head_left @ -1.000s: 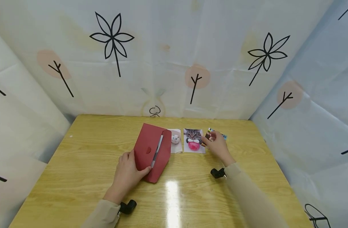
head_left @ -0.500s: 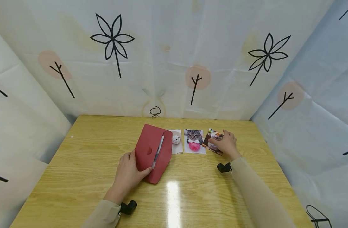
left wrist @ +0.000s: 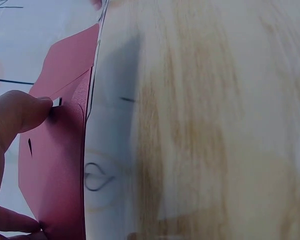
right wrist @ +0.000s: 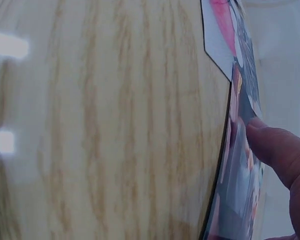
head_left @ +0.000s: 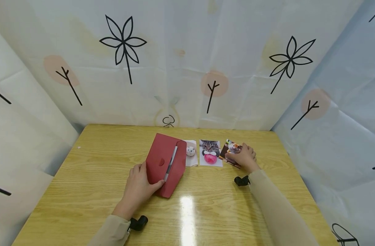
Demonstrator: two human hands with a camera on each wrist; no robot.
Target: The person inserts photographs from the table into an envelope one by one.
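No text, label, brand, number or sign can be read anywhere here.

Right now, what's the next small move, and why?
Probably turn the rightmost photo to square it with the cat photo: it lies tilted while its neighbour sits nearly straight, and the right hand touches it. The left hand holds the red envelope.
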